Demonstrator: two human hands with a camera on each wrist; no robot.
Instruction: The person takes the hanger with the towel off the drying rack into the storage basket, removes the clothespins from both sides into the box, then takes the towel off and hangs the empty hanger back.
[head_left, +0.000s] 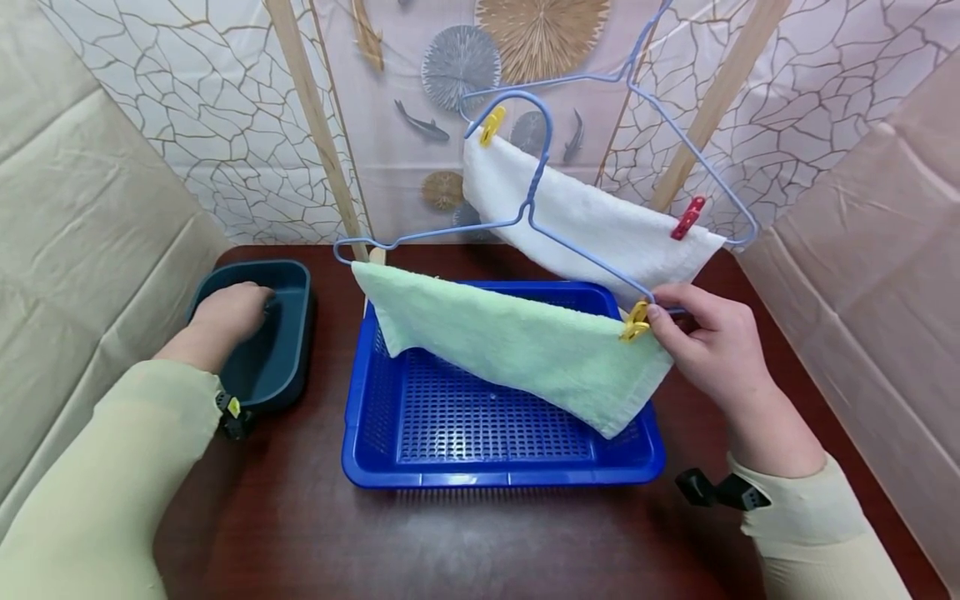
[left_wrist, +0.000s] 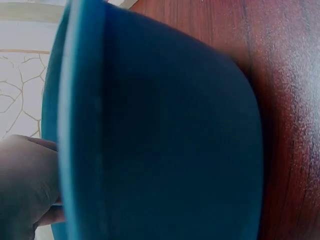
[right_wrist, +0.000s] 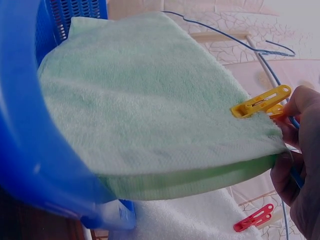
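My right hand [head_left: 712, 342] pinches the right end of a blue wire hanger [head_left: 420, 236], beside a yellow clothespin [head_left: 636, 322]. A pale green towel [head_left: 495, 333] hangs folded over the hanger's lower bar. That clothespin clips the towel's right end, seen closer in the right wrist view. At the left, my left hand [head_left: 232, 317] reaches down into a dark teal bin [head_left: 303, 333]. Its fingertips point toward the bin floor, and I cannot tell whether they hold anything. The bin's outer wall [left_wrist: 175, 125] hides most of that hand in the left wrist view.
Below the green towel stands a blue perforated basket [head_left: 502, 478] on the dark wooden table [head_left: 450, 542]. Behind it, a second blue hanger [head_left: 697, 158] carries a white towel [head_left: 570, 208] with a yellow clothespin [head_left: 492, 127] and a red clothespin [head_left: 687, 218]. Beige panels [head_left: 862, 250] flank both sides.
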